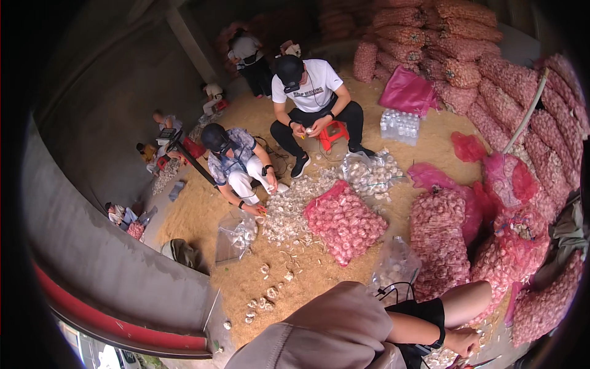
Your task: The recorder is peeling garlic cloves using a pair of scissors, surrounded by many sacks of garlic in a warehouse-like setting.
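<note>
My left forearm, with a black band on the wrist, reaches from the grey sleeve [332,320] past my bare knee to the lower right. There my left hand [462,341] has its fingers curled closed, and what they hold, if anything, is hidden. Just beyond it at the lower edge lies part of a thin tool with some red on it [488,358], cut off by the rim. Pale garlic bits [439,357] lie on the floor below that hand. My right hand is out of view. Beside my knee stands a full pink mesh sack of garlic [439,243].
Ahead, a person in white [310,83] on a red stool [332,134] and a crouching person [230,163] handle garlic. Between us lie a garlic heap [286,212], a pink mesh sack [345,221] and clear bags [396,264]. Stacked sacks [430,37] fill the right; a low wall [123,246] curves left.
</note>
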`<state>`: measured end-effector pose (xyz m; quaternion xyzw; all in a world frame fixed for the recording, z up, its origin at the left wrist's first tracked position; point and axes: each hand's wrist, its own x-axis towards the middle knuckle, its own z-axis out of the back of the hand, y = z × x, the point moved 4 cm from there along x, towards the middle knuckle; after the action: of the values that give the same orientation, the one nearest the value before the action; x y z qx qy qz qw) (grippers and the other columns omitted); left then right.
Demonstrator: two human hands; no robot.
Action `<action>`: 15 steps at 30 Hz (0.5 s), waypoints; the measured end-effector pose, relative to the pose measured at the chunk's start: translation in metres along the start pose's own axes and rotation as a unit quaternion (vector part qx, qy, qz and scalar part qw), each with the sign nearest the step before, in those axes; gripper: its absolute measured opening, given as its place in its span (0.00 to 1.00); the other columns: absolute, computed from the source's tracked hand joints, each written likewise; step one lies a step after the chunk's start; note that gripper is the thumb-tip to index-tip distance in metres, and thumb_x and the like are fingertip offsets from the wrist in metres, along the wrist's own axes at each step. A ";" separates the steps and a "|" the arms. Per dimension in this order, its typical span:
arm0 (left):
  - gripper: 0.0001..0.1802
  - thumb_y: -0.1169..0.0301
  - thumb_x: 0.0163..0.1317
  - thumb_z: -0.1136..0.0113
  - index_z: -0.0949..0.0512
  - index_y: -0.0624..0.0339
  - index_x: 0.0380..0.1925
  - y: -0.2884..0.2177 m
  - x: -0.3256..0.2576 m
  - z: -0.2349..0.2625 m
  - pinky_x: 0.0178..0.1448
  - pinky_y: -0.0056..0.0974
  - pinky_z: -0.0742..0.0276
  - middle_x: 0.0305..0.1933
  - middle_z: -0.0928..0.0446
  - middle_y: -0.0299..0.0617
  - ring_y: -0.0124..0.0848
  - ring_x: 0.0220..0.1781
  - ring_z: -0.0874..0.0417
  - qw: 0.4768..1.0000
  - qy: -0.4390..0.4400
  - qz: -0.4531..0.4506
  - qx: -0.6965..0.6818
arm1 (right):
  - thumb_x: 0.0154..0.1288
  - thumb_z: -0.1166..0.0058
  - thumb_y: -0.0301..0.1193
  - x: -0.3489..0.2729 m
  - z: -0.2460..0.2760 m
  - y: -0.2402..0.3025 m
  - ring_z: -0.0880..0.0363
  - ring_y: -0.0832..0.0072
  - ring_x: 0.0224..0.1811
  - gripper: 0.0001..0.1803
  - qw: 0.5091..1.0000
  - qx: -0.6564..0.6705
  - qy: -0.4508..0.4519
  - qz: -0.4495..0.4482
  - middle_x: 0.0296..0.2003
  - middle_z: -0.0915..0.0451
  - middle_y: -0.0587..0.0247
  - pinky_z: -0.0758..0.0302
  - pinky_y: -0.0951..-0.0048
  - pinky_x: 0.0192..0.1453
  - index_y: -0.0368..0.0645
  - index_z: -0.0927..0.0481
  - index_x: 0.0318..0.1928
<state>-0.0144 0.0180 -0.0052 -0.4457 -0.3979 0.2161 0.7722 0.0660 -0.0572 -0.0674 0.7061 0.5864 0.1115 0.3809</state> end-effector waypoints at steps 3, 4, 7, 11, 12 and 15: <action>0.10 0.72 0.33 0.31 0.24 0.61 0.15 0.000 0.004 -0.005 0.33 0.47 0.26 0.21 0.22 0.46 0.46 0.28 0.18 0.998 0.047 0.045 -0.016 | 0.76 0.47 0.41 -0.013 0.003 0.001 0.20 0.65 0.53 0.21 1.000 0.024 -0.013 0.012 0.52 0.20 0.56 0.20 0.64 0.53 0.41 0.28 0.60; 0.10 0.72 0.33 0.31 0.24 0.61 0.15 -0.002 0.004 -0.006 0.33 0.47 0.26 0.21 0.22 0.46 0.46 0.28 0.18 0.997 0.053 0.043 -0.019 | 0.76 0.47 0.41 -0.019 0.004 0.003 0.20 0.65 0.53 0.21 0.999 0.031 -0.019 0.017 0.53 0.20 0.55 0.20 0.64 0.54 0.40 0.28 0.60; 0.11 0.71 0.33 0.30 0.24 0.62 0.14 0.002 0.007 -0.012 0.33 0.47 0.26 0.21 0.21 0.47 0.44 0.28 0.18 0.993 0.053 0.083 -0.060 | 0.76 0.47 0.41 -0.039 0.013 0.018 0.20 0.63 0.55 0.22 0.998 0.046 -0.036 0.035 0.53 0.20 0.55 0.19 0.62 0.56 0.40 0.28 0.60; 0.11 0.72 0.36 0.30 0.22 0.64 0.20 -0.003 0.009 -0.016 0.39 0.46 0.22 0.26 0.19 0.49 0.46 0.33 0.17 0.978 0.091 0.165 -0.085 | 0.76 0.48 0.42 -0.077 0.028 0.042 0.20 0.61 0.57 0.22 0.992 0.067 -0.070 0.077 0.54 0.20 0.54 0.18 0.59 0.59 0.39 0.27 0.60; 0.10 0.72 0.39 0.31 0.22 0.65 0.21 -0.008 0.008 -0.018 0.39 0.47 0.22 0.26 0.19 0.50 0.46 0.33 0.16 0.975 0.075 0.179 -0.111 | 0.76 0.48 0.42 -0.091 0.034 0.047 0.20 0.61 0.57 0.22 0.989 0.075 -0.085 0.094 0.54 0.20 0.53 0.18 0.59 0.59 0.39 0.27 0.60; 0.10 0.72 0.46 0.32 0.19 0.68 0.26 -0.003 0.009 -0.024 0.38 0.41 0.21 0.28 0.17 0.50 0.38 0.32 0.15 0.961 0.119 0.197 -0.155 | 0.75 0.46 0.36 -0.119 0.009 0.066 0.17 0.65 0.52 0.20 0.968 0.100 -0.195 0.121 0.54 0.20 0.51 0.15 0.71 0.49 0.41 0.29 0.61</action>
<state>0.0103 0.0097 -0.0055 -0.6523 -0.2362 0.2453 0.6772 0.0865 -0.1707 0.0051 0.8146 0.4189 -0.0424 0.3990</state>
